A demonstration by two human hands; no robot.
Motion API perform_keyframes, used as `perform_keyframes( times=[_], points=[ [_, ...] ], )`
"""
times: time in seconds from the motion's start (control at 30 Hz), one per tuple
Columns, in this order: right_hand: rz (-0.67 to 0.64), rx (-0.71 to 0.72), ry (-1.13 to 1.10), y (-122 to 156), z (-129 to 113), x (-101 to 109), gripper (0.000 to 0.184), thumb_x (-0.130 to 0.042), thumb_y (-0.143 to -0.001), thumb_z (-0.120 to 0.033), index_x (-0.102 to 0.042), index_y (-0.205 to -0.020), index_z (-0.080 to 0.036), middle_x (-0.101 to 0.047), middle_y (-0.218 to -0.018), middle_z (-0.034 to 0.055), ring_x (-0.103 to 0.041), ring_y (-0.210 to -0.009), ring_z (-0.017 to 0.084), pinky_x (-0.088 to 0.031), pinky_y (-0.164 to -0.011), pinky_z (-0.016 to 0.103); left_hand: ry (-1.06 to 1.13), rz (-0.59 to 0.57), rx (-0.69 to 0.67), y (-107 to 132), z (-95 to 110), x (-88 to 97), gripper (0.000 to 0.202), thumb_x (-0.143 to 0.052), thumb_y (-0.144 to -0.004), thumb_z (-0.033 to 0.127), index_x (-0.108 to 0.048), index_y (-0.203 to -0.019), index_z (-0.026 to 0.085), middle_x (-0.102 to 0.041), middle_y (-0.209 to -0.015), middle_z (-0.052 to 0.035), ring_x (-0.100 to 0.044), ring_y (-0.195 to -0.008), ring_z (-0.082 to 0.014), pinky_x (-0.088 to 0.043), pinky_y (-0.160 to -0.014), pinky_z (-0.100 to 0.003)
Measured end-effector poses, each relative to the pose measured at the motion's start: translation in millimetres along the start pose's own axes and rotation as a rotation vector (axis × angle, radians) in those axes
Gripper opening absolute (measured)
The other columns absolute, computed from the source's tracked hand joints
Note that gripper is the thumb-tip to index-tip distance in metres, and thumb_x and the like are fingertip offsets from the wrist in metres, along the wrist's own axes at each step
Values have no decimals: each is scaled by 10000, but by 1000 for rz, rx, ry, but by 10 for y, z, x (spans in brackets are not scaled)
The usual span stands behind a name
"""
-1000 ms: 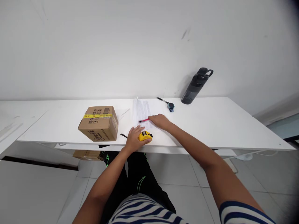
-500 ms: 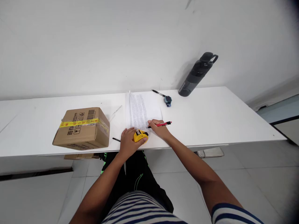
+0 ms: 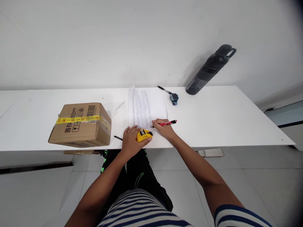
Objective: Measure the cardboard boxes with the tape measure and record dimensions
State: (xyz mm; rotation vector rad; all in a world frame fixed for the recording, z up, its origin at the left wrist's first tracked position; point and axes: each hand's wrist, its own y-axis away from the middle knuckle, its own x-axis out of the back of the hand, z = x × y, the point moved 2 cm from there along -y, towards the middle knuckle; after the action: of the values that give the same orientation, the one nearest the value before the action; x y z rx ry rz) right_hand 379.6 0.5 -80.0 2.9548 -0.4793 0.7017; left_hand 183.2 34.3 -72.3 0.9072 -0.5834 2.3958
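A yellow tape measure (image 3: 144,135) lies at the near edge of the white table (image 3: 213,119), and my left hand (image 3: 130,142) is closed around it. My right hand (image 3: 164,129) grips a red pen (image 3: 168,123) in a writing hold, its tip on the lower part of a printed paper sheet (image 3: 142,107). A cardboard box (image 3: 81,124) sealed with yellow tape stands to the left of my left hand. A thin black stick (image 3: 117,137) lies on the table between the box and my left hand.
At the back of the table lie a black pen (image 3: 163,90) and a small blue watch (image 3: 174,98). A dark water bottle (image 3: 209,71) leans against the white wall. Another box (image 3: 80,152) sits under the table. White floor tiles lie below.
My right hand turned the red pen round from pointing left to a writing grip and pulled nearer the table edge. The view swung a little left. My left hand stayed on the tape measure.
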Motion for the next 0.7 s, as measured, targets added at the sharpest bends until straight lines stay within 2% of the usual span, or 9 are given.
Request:
perform_keyframes(
  times=[0.23, 0.43, 0.7],
  points=[
    [90, 9, 18, 4, 32, -2, 391, -510, -853, -471, -540, -561, -213, -629, -609, 23, -598, -666, 200, -443, -623, 317, -34, -5, 10, 0, 17, 3, 428, -700, -752, 554, -687, -992, 200, -719, -1123, -92, -556, -1246, -309, -262, -1144, -499],
    [44, 40, -2, -6, 52, -15, 380, -514, -848, -476, -565, -583, -207, -627, -605, 17, -589, -658, 190, -436, -627, 305, -91, -5, 11, 22, 31, 11, 433, -676, -776, 564, -669, -1005, 197, -709, -1156, -87, -554, -1255, -273, -279, -1151, -475],
    [98, 56, 2, 8, 53, -21, 386, -508, -847, -448, -489, -544, -211, -569, -572, 8, -534, -609, 167, -393, -601, 294, -92, 22, 11, 49, 13, -3, 443, -682, -769, 569, -665, -1024, 206, -712, -1142, -76, -559, -1250, -272, -279, -1153, -476]
  ],
)
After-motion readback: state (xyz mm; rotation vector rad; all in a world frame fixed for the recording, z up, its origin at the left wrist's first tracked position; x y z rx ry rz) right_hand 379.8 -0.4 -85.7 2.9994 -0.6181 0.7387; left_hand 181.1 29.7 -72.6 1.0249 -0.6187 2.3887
